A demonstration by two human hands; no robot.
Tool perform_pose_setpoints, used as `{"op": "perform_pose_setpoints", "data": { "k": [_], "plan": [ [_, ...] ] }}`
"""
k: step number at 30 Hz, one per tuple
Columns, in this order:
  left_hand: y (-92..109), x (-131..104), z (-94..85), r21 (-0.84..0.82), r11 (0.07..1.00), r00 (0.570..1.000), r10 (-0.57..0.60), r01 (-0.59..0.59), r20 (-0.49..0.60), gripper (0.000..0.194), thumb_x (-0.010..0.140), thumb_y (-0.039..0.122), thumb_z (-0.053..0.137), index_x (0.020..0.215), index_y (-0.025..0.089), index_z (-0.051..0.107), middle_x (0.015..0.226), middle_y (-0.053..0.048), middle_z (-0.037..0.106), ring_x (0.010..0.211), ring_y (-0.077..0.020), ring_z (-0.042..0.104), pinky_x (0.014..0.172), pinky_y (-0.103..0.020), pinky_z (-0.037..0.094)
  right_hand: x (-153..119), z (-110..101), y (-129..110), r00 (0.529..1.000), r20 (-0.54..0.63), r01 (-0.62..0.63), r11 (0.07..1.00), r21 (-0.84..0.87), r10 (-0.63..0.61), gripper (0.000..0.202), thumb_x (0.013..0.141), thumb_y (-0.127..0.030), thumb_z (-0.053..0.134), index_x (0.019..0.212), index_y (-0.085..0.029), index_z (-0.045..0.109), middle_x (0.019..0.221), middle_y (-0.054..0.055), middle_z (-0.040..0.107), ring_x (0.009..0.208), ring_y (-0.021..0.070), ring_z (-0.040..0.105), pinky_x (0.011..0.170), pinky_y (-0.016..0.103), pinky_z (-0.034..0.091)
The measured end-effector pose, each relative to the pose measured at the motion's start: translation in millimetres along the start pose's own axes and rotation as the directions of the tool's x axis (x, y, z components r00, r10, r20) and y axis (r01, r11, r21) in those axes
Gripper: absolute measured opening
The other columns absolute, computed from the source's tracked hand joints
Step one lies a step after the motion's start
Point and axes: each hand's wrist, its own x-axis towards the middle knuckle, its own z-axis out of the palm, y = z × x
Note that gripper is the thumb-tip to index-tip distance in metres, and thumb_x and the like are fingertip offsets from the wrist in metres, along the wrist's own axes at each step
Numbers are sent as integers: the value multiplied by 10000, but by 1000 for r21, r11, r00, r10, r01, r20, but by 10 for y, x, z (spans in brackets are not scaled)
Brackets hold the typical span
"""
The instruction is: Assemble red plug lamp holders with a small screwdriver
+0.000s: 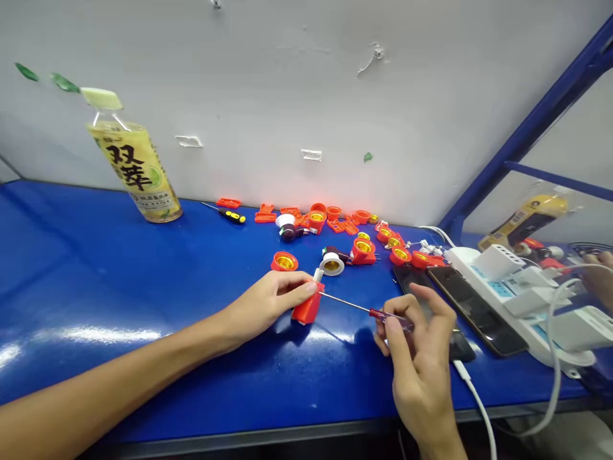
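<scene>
My left hand (268,303) is closed on a red plastic piece (306,308) with a white part at its top, just above the blue table (191,383). In my right hand (421,358), the fingers are closed round the dark red handle of a screwdriver (347,302). Its thin metal shaft points left, and the tip meets the upper side of the red piece by my left fingertips. Behind the held piece are a red socket with a gold-coloured inside (284,261) and a white-rimmed socket (331,264).
A drink bottle (138,166) stands at the back left. Near the wall lie a yellow-black screwdriver (232,216) and several red parts (334,213). Phones (474,306) and a white power strip (502,287) with chargers and cables occupy the right. Another person's hand (598,278) shows at the right edge.
</scene>
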Motion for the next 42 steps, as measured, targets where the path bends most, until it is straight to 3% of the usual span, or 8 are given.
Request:
{"op": "perform_pose_setpoints", "data": {
  "k": [6, 12, 17, 23, 28, 34, 39, 42],
  "plan": [
    [-20, 15, -1, -14, 1000, 1000, -13, 13, -10, 474, 936, 604, 540, 758, 166, 562, 729, 10, 469, 680, -134, 406, 613, -239, 342, 8, 3, 50, 986, 57, -160, 987, 14, 159, 371, 1028, -460, 453, 1359, -301, 408, 620, -89, 393, 480, 104, 381, 451, 222, 361],
    [-20, 22, -4, -8, 1000, 1000, -20, 20, -12, 464, 944, 578, 557, 733, 166, 554, 730, 10, 485, 674, -125, 408, 587, -224, 330, 22, 1, 18, 1000, 7, 8, 1000, 25, -8, 370, 1004, -365, 512, 1350, -306, 392, 936, 8, 575, 733, 135, 572, 578, 259, 475],
    [-39, 30, -4, -37, 999, 1000, -20, 20, -13, 456, 931, 589, 582, 759, 167, 583, 756, 2, 516, 724, -139, 452, 650, -229, 370, 29, 7, 0, 985, 55, -163, 985, 48, 161, 295, 1051, -461, 400, 1285, -283, 427, 618, -95, 383, 469, 96, 382, 439, 218, 371],
    [-41, 31, 0, -14, 1000, 1000, -21, 21, -10, 459, 941, 585, 568, 762, 163, 597, 737, 14, 481, 676, -120, 401, 592, -223, 337, 40, -4, 16, 1000, 6, -7, 998, 57, 7, 353, 994, -386, 535, 1311, -287, 417, 893, 1, 574, 684, 132, 571, 547, 257, 470],
    [-49, 31, 18, -66, 998, 999, -24, 22, -32, 446, 926, 580, 580, 812, 153, 634, 749, 1, 526, 698, -131, 451, 606, -226, 364, 32, -11, 7, 986, 83, -140, 989, -37, 142, 312, 1048, -456, 417, 1283, -260, 476, 529, -111, 331, 396, 96, 376, 389, 210, 357],
    [-7, 9, 18, -39, 999, 1000, 1, -2, -20, 415, 938, 541, 572, 788, 158, 635, 716, 16, 527, 664, -122, 447, 607, -231, 358, 23, 7, -29, 999, 30, 27, 1000, -6, -27, 326, 1007, -346, 538, 1314, -302, 435, 898, 5, 575, 735, 140, 612, 621, 277, 533],
    [-24, 0, 21, -69, 998, 1000, -17, 15, -16, 442, 945, 554, 558, 751, 158, 587, 719, 14, 524, 662, -120, 431, 598, -233, 327, 16, 18, -32, 988, 57, -145, 989, 6, 144, 276, 1039, -454, 446, 1238, -275, 514, 542, -103, 341, 405, 88, 394, 376, 196, 355],
    [9, -13, 26, -45, 999, 1000, -9, 9, -13, 407, 938, 528, 570, 758, 163, 590, 726, 24, 511, 676, -123, 432, 622, -233, 335, 26, 7, -8, 1000, -9, -22, 1000, -11, 22, 290, 996, -385, 557, 1264, -301, 483, 696, -46, 520, 535, 113, 531, 451, 222, 451]
  ]
}}
